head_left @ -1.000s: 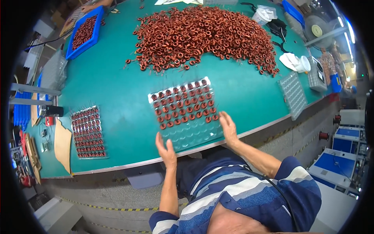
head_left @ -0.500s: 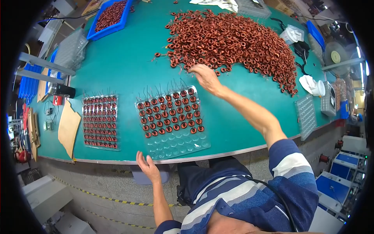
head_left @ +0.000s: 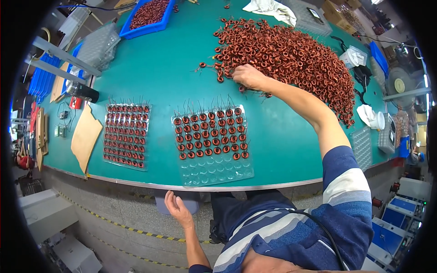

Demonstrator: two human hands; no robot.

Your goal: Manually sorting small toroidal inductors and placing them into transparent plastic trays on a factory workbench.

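My right hand [head_left: 250, 77] is at the near left edge of a large pile of copper-wound ring coils [head_left: 287, 57], its fingers curled down among the loose coils. The fingertips are hidden, so I cannot make out what they hold. My left hand [head_left: 179, 209] hangs just off the table's front edge, holding nothing, its fingers apart. Between the hands lies a clear plastic tray [head_left: 218, 175] of round pockets. Coils with upright wire leads fill its far rows; the nearest pockets are mostly bare. Left of it is a second tray [head_left: 126, 136], full of coils.
A blue bin [head_left: 145, 31] of coils stands at the back left, near stacked clear trays [head_left: 98, 48]. A black cylinder [head_left: 82, 91] and a tan board [head_left: 86, 139] lie at left. At right are a white cup [head_left: 377, 120] and another clear tray [head_left: 362, 148].
The whole view has shifted, so the table things sit further right. My right hand's fingers have curled in at the pile's edge. My left hand stays open by the table's front.
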